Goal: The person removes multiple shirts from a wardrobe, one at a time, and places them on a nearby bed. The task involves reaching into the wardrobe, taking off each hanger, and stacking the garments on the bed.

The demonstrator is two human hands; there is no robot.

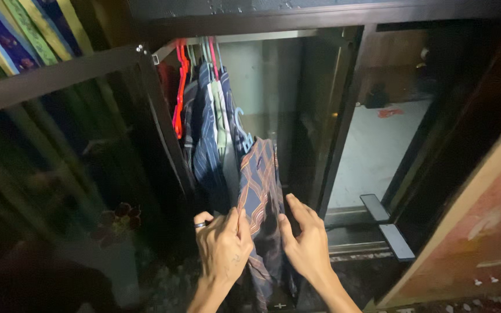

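Note:
A navy shirt with orange plaid lines hangs on a light blue hanger inside a dark wardrobe. My left hand, with a ring on one finger, presses against the shirt's left side, thumb and fingers pinching the cloth. My right hand is on the shirt's right side, fingers spread and touching the fabric. Both hands frame the lower half of the shirt. Its bottom hem is hidden behind my wrists.
Other shirts hang to the left on red and pale hangers from a rail. The open glossy wardrobe door stands at left. A dark partition and another door with flat handles stand at right.

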